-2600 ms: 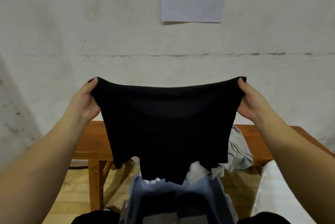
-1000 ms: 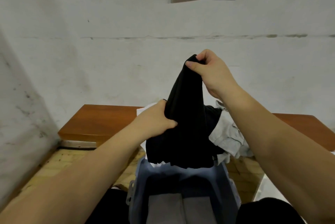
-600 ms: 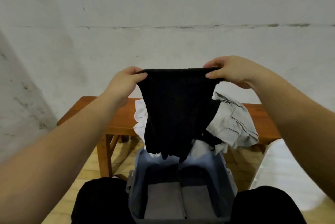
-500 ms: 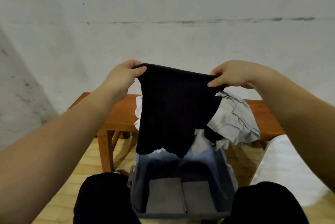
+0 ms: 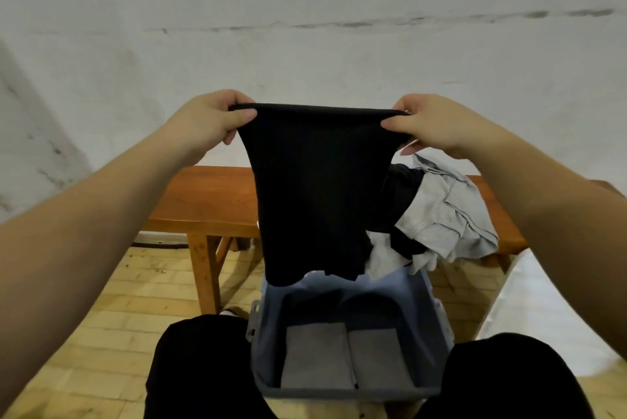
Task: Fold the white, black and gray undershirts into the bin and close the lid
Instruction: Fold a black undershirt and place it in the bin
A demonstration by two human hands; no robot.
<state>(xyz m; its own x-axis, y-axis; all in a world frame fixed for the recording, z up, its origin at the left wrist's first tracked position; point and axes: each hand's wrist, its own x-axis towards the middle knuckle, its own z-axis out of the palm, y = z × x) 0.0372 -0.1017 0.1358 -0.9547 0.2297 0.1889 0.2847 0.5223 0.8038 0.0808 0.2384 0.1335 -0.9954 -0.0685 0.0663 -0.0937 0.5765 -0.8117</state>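
White wall (image 5: pixel 305 45) fills the back, and a brown wooden bench (image 5: pixel 203 201) stands in front of it on a yellow brick floor (image 5: pixel 112 310). One blue bin (image 5: pixel 437 313) sits on the floor between the person's two knees, with its top open. Down in the bin lie two gray folded pieces (image 5: pixel 346 354), side by side and flat. Two hands hold one black undershirt (image 5: pixel 312 194) up in the air, right above the far end of the bin. The left hand (image 5: pixel 207 123) pinches the top left corner with thumb and curled fingers. The right hand (image 5: pixel 437 126) pinches the top right corner the same way. The top edge of the black undershirt is pulled straight from left to right, and the cloth hangs down long toward the bin. Its bottom edge hangs just over the bin's far rim. Behind it, a pile of clothes lies on the bench and hangs over the bin's back edge. One gray undershirt (image 5: pixel 451 221) is crumpled on the right of the pile, some black cloth (image 5: pixel 403 194) is under it, and a bit of white cloth (image 5: pixel 383 259) peeks out low down.
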